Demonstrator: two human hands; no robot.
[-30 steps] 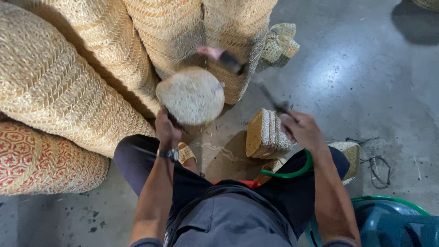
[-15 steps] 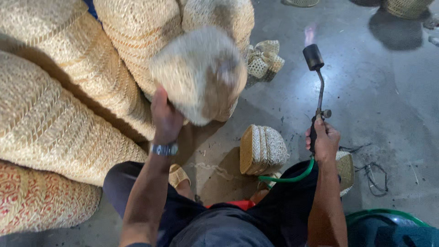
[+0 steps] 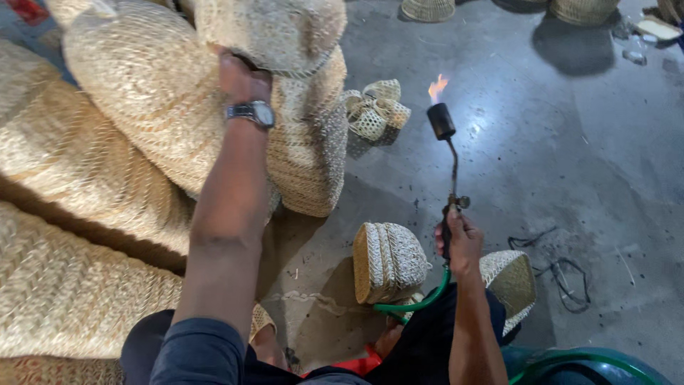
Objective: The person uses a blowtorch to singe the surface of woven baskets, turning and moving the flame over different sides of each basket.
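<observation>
Right hand [image 3: 462, 242] fisted round black long-stemmed gas torch [image 3: 450, 167], stem near upright, lit nozzle pointing up over grey concrete floor [image 3: 570, 178]; left hand [image 3: 242, 77] grips raised pale woven straw basket [image 3: 274, 30].

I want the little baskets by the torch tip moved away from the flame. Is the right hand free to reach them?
Probably not as it stands: the right hand is closed on the torch handle, whose lit tip points toward the small woven baskets. The floor between looks open.
</observation>
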